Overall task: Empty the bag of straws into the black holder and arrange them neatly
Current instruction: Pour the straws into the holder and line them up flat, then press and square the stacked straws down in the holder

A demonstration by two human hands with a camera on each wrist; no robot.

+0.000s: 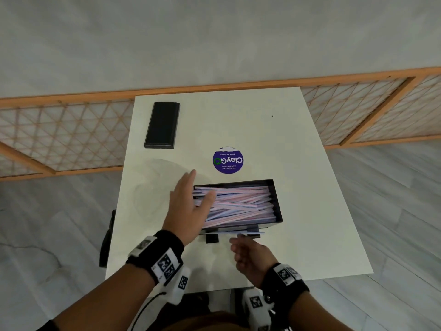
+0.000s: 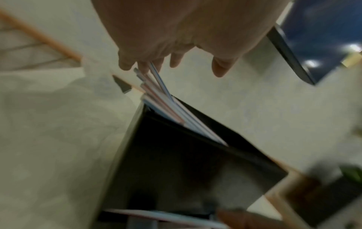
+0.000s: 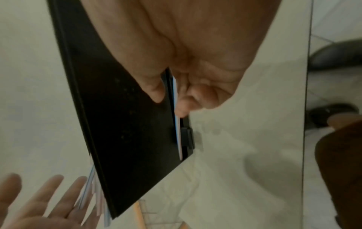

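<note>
The left hand (image 1: 188,211) was spread flat, fingers straight and together, its palm set against the left ends of the straws (image 1: 241,204) where they stuck out past the left end of the black holder (image 1: 278,206). Its grip was open and closed round nothing; in the left wrist view the fingertips (image 2: 144,68) touched the tips of a few straws rising from the holder's corner.

The right hand (image 1: 248,254) lay just in front of the holder's near wall, fingers curled. Its grip pinched a single straw (image 3: 177,124) between thumb and fingers, right against the slot low on the holder's front face. That straw ran along the near wall, partly under the fingers.

The holder stood on the white counter (image 1: 310,187), between the two hands, filled with pink and blue striped straws lying lengthwise and somewhat crossed. Beyond the left hand, well apart, a black lid (image 1: 162,125) lay flat on the counter. A round purple sticker (image 1: 228,160) sat just past the holder's far wall. A clear bag (image 1: 152,187) lay crumpled on the counter to the left of the left hand, hard to make out.
</note>
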